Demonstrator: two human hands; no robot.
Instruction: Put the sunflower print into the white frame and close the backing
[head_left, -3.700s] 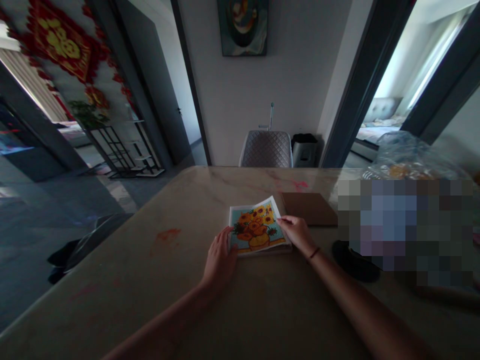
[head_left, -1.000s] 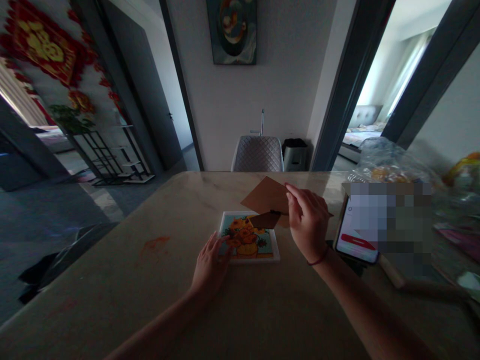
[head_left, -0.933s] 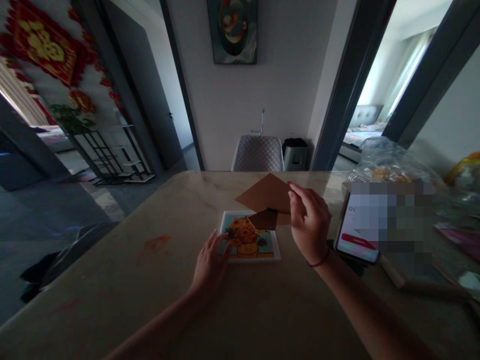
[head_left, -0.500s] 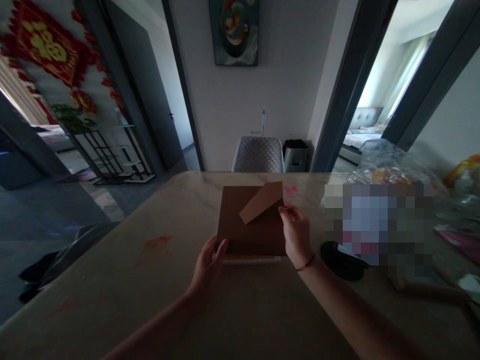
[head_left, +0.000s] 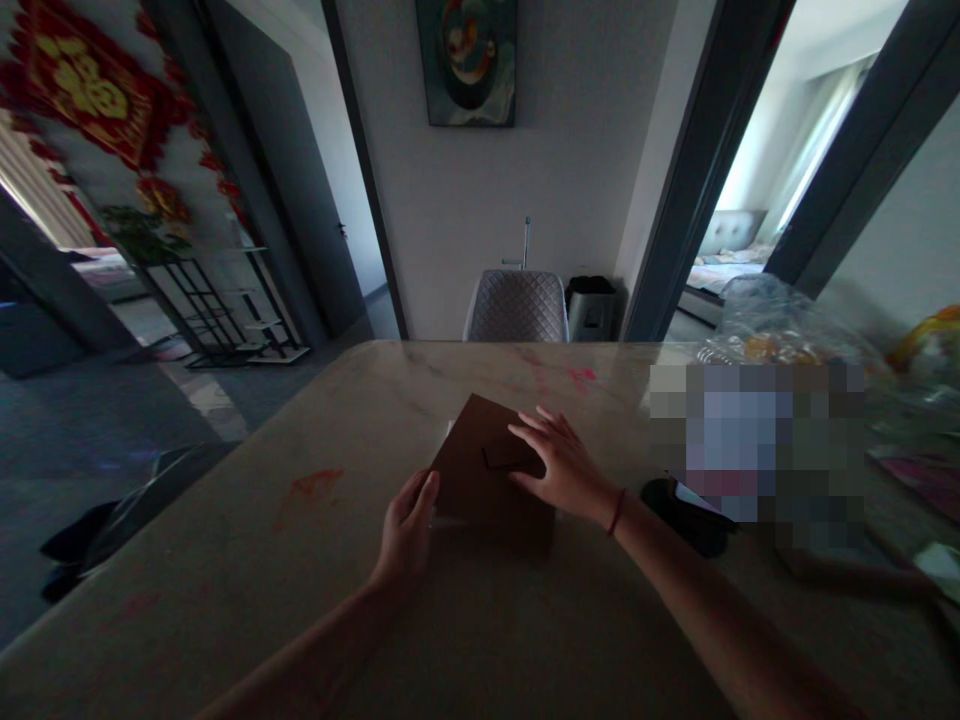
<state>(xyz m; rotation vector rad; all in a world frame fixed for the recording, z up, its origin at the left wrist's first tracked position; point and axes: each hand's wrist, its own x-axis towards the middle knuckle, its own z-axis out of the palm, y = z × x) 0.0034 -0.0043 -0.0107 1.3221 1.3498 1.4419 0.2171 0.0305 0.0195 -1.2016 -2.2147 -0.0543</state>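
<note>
A picture frame is turned with its brown back toward me, tilted and at an angle above the table. A dark L-shaped line shows on the back. My left hand is closed on the frame's left edge, thumb on the brown side and fingers behind. Over the right part of the back lies my right hand, its fingers spread and the thumb apart. It hides that side of the frame, and I cannot tell how firmly it touches.
The marble-look table has reddish stains. To the right are a black object, a blurred-out patch and a clear plastic bag. A quilted chair and a bin stand beyond the far edge.
The frame has rotated and come down toward me. Its back flap, which stuck out before, no longer stands out. My right hand has gone from pinching near the right edge to spreading over the back.
</note>
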